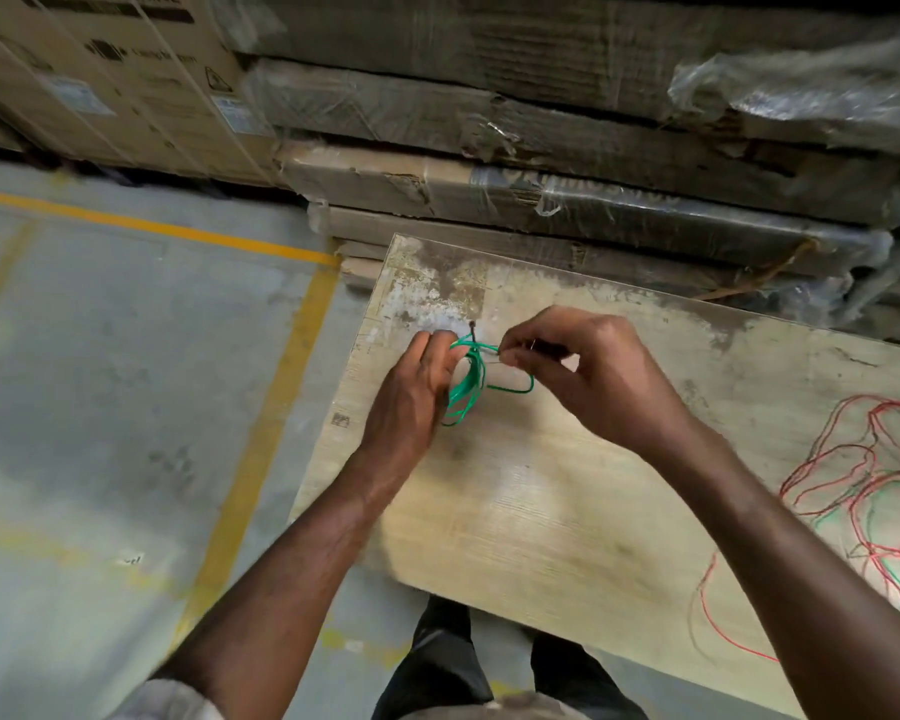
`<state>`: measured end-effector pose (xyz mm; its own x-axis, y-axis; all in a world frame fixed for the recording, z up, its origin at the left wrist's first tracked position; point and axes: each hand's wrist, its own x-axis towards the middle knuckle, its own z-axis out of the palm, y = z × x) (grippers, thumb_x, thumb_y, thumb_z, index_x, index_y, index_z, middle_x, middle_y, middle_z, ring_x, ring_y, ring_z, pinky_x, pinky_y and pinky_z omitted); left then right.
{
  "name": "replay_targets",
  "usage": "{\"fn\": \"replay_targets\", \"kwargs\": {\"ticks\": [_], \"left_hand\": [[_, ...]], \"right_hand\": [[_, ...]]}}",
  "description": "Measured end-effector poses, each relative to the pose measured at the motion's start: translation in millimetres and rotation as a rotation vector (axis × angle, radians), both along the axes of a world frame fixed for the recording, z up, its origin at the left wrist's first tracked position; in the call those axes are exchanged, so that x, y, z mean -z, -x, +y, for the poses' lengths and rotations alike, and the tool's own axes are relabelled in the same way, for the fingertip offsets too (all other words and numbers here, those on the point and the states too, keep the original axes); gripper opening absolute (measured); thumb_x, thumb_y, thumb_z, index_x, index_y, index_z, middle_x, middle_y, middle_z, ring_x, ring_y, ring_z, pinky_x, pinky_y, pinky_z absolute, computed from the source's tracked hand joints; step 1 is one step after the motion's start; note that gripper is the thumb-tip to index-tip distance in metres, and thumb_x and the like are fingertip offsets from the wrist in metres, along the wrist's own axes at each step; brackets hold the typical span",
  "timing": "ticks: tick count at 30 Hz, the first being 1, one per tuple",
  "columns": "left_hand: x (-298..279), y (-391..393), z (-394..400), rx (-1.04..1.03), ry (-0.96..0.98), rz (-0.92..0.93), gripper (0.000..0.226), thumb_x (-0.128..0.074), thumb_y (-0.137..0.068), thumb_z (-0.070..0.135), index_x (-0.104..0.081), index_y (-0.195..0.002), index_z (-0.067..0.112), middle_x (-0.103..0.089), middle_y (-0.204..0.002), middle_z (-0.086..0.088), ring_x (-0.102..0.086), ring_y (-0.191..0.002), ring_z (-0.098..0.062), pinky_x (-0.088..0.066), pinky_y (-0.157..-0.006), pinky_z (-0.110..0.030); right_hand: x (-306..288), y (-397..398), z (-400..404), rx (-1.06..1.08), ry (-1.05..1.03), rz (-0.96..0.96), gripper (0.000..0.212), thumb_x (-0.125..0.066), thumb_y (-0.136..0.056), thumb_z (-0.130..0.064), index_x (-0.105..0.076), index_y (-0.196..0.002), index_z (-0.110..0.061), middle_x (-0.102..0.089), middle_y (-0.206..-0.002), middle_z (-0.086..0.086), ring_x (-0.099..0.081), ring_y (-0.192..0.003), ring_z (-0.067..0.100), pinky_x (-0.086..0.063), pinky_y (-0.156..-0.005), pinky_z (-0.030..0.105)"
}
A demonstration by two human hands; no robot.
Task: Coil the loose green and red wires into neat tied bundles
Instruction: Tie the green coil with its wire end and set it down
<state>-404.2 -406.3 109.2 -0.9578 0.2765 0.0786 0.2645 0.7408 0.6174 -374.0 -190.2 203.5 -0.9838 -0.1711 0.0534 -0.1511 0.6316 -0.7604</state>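
A small coil of green wire [466,389] hangs just above the wooden board [515,511], between my two hands. My left hand [411,402] holds the coil from the left, fingers curled round its loops. My right hand [588,371] pinches the free end of the green wire, and a loop runs from its fingertips back to the coil. A short dark wire tip [473,327] sticks up at the coil's top. A loose tangle of red and green wires [874,491] lies on the board at the right.
Stacked cardboard boxes wrapped in plastic [567,174] stand right behind the board. To the left is grey concrete floor [100,381] with yellow painted lines [276,407]. The board's near edge is by my legs [448,662].
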Motion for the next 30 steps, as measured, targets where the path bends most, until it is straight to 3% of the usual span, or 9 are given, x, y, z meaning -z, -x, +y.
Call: {"fn": "replay_targets", "kwargs": {"ticks": [5, 8, 11, 17, 20, 23, 24, 27, 30], "left_hand": [[-24.4, -9.7, 22.9, -0.045, -0.102, -0.003, 0.043, -0.03, -0.114, 0.042, -0.06, -0.125, 0.013, -0.064, -0.118, -0.006, -0.068, -0.093, -0.028, -0.058, -0.077, -0.045], [-38.4, -21.8, 32.6, -0.05, -0.154, -0.022, 0.037, -0.032, -0.117, 0.041, -0.057, -0.127, 0.016, -0.065, -0.117, -0.007, -0.072, -0.077, -0.019, -0.06, -0.062, -0.041], [-51.0, -38.6, 41.6, -0.036, -0.181, 0.012, 0.044, -0.027, -0.115, 0.051, -0.055, -0.126, 0.02, -0.067, -0.109, -0.003, -0.072, -0.076, -0.021, -0.059, -0.063, -0.046], [-72.1, -65.1, 65.0, -0.07, -0.276, 0.104, 0.025, -0.034, -0.118, 0.038, -0.052, -0.119, 0.021, -0.068, -0.097, 0.004, -0.073, -0.064, -0.011, -0.058, -0.054, -0.041], [-85.1, -76.4, 79.4, -0.11, -0.349, 0.15, 0.022, -0.037, -0.117, 0.034, -0.052, -0.121, 0.018, -0.065, -0.088, 0.017, -0.07, -0.06, -0.008, -0.049, -0.053, -0.02], [-96.9, -86.3, 98.7, -0.242, -0.459, 0.139, 0.018, -0.043, -0.116, 0.029, -0.053, -0.12, 0.015, -0.064, -0.081, 0.017, -0.068, -0.058, -0.004, -0.043, -0.051, -0.012], [-99.5, -88.3, 105.8, -0.306, -0.52, 0.104, 0.02, -0.045, -0.114, 0.035, -0.054, -0.118, 0.017, -0.065, -0.078, 0.014, -0.068, -0.058, -0.005, -0.046, -0.051, -0.014], [-103.1, -89.3, 122.9, -0.454, -0.71, -0.084, 0.044, -0.049, -0.102, 0.072, -0.062, -0.112, 0.031, -0.07, -0.081, 0.009, -0.071, -0.067, -0.015, -0.062, -0.064, -0.039], [-113.3, -91.9, 135.0, -0.476, -0.746, -0.2, 0.047, -0.056, -0.103, 0.066, -0.07, -0.09, 0.024, -0.063, -0.067, 0.013, -0.061, -0.063, -0.012, -0.055, -0.063, -0.035]], "right_hand": [[-8.2, -17.7, 8.7, -0.128, -0.289, -0.022, 0.015, -0.07, -0.104, -0.029, -0.08, -0.114, -0.025, -0.067, -0.105, -0.002, -0.069, -0.089, 0.024, -0.058, -0.074, 0.045], [-13.8, -21.2, 16.0, -0.095, -0.399, -0.021, 0.019, -0.066, -0.105, -0.034, -0.079, -0.118, -0.028, -0.062, -0.108, 0.0, -0.068, -0.093, 0.029, -0.057, -0.071, 0.044], [-21.3, -26.7, 22.7, -0.06, -0.462, 0.007, 0.019, -0.064, -0.106, -0.037, -0.078, -0.115, -0.029, -0.063, -0.106, -0.001, -0.068, -0.091, 0.028, -0.056, -0.065, 0.041], [-33.5, -45.5, 34.1, -0.073, -0.501, 0.085, 0.019, -0.064, -0.105, -0.038, -0.079, -0.113, -0.028, -0.068, -0.109, -0.002, -0.071, -0.089, 0.03, -0.054, -0.063, 0.04], [-34.2, -60.9, 35.2, 0.092, -0.37, 0.24, 0.015, -0.069, -0.102, -0.037, -0.069, -0.108, -0.023, -0.067, -0.099, -0.001, -0.068, -0.077, 0.031, -0.054, -0.059, 0.044], [-32.2, -75.9, 33.9, 0.225, -0.275, 0.358, 0.02, -0.073, -0.101, -0.031, -0.056, -0.099, -0.02, -0.063, -0.092, -0.001, -0.059, -0.066, 0.028, -0.049, -0.048, 0.042], [-30.7, -79.2, 33.9, 0.238, -0.271, 0.384, 0.02, -0.072, -0.102, -0.03, -0.055, -0.097, -0.02, -0.062, -0.091, 0.0, -0.057, -0.065, 0.027, -0.048, -0.047, 0.042], [-27.2, -84.4, 37.7, 0.26, -0.285, 0.443, 0.021, -0.071, -0.104, -0.026, -0.054, -0.093, -0.018, -0.06, -0.09, 0.002, -0.056, -0.064, 0.028, -0.048, -0.045, 0.042], [-27.1, -89.3, 43.2, 0.248, -0.297, 0.479, 0.021, -0.069, -0.106, -0.023, -0.054, -0.093, -0.016, -0.059, -0.089, 0.003, -0.053, -0.062, 0.027, -0.048, -0.043, 0.043]]}}
